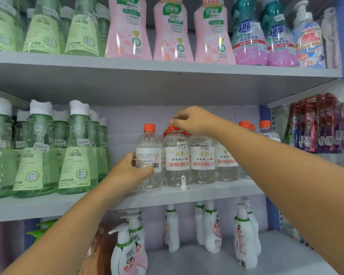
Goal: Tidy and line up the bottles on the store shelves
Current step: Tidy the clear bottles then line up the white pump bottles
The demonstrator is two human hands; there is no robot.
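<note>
On the middle shelf (207, 192), a clear bottle (148, 155) with its label turned backward is gripped round the body by the left hand (130, 169); the red cap (174, 128) of its neighbour is pinched by the right hand (191, 121). Thin plastic full of liquid is judged moderately heavy, slightly squashy and smooth, best held at the labelled waist

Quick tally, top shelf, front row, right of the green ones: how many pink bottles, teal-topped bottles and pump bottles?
Pink bottles: 3
Teal-topped bottles: 2
Pump bottle: 1
Total: 6
</note>
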